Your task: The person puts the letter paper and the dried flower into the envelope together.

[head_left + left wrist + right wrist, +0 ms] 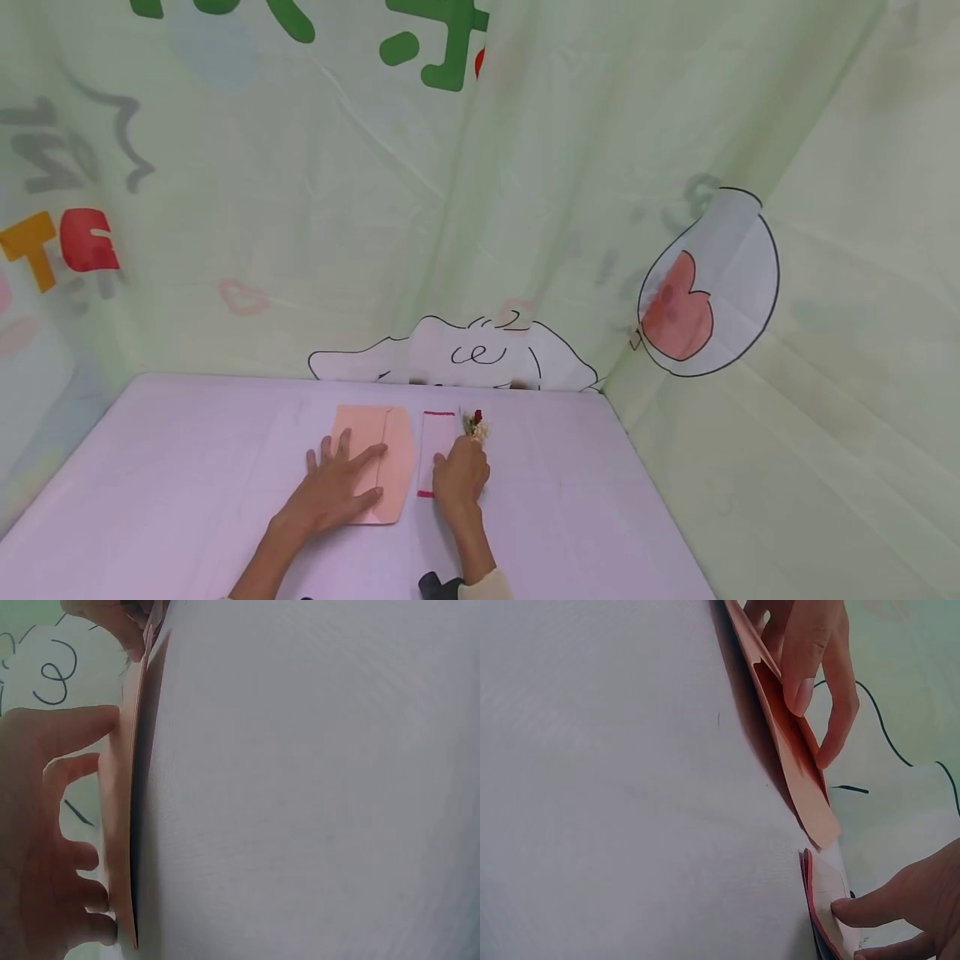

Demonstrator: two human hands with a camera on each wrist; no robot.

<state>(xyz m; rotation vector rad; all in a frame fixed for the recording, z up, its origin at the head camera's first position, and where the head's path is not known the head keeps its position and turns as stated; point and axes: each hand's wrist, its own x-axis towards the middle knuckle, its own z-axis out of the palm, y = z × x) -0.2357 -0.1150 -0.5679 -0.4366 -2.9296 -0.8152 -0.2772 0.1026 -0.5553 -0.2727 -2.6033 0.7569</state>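
A peach paper envelope (362,429) lies with its flap (403,467) turned out to the right. My left hand (330,487) rests on it with fingers spread; in the right wrist view, its slit gapes under the fingers. Just right of it is a pale card (427,442) with red top and bottom edges, which looks layered in the right wrist view. My right hand (461,477) bends over the card's right side, thumb at the card. A small dried flower bouquet (476,423) sticks out beyond its fingers, stems hidden; whether the fingers grip it I cannot tell.
The table (187,475) has a pale lilac cover. Behind it hangs a light green printed curtain (337,208), which also runs down the right side. A dark wrist device (438,586) shows near the right sleeve (487,586).
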